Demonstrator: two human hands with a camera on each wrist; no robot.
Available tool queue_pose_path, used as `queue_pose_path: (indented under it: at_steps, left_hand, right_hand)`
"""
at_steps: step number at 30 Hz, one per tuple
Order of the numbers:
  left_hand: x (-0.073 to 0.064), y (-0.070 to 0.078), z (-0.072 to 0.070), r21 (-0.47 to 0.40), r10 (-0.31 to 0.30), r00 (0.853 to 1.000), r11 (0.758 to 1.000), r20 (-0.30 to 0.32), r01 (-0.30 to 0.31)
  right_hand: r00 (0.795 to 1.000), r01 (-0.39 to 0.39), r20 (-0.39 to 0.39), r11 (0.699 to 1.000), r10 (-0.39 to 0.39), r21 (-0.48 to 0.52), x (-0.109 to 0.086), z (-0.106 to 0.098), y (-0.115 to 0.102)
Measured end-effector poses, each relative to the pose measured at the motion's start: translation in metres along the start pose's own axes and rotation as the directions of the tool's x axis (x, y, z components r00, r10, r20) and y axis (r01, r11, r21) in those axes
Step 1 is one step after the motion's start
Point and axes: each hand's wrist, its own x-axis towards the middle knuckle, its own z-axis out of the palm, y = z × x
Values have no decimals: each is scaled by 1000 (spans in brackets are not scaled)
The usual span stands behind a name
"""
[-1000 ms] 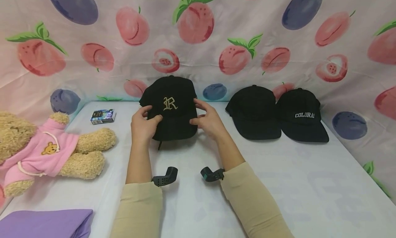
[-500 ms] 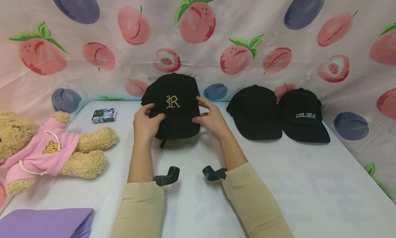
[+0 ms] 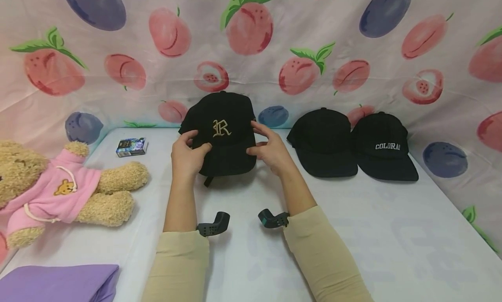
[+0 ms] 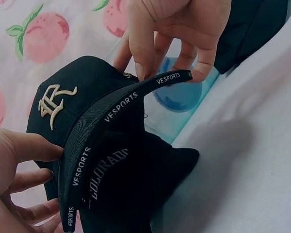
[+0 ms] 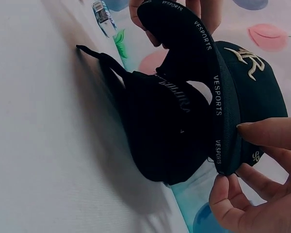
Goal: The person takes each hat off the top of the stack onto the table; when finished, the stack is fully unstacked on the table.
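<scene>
A black baseball cap with a gold R is held up at the table's back by both hands. At the cap's left side, my left hand pinches the brim edge, thumb in front. My right hand grips the opposite edge the same way. In the left wrist view, VESPORTS lettering runs along the brim edge. Below that brim, a second black cap with COLORADO lettering shows in the wrist views. From the head it is mostly hidden, but a dark strap hangs under the brim.
To the right, a plain black cap and a black cap lettered COLORA sit side by side. A teddy bear in pink lies at the left, with a small box behind it and purple cloth in front.
Both hands have shifted slightly right with the R cap, which has also risen a little. The caps on the right, bear and box stay where they were.
</scene>
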Motion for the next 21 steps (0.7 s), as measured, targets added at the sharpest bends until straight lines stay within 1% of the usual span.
queue_pose_path:
  at_steps: [10, 18, 21]
  left_hand:
    - [-1, 4, 6, 1, 19, 1000, 1000, 6, -19]
    - [-3, 6, 11, 19, 58, 998, 998, 15, -59]
    - [-3, 7, 12, 26, 69, 997, 997, 27, -69]
  right_hand:
    - [1000, 20, -4, 1000, -20, -14, -2, -7, -3]
    - [999, 42, -14, 998, -43, -56, -4, -16, -6]
    - [999, 48, -13, 997, -48, -55, -5, -20, -6]
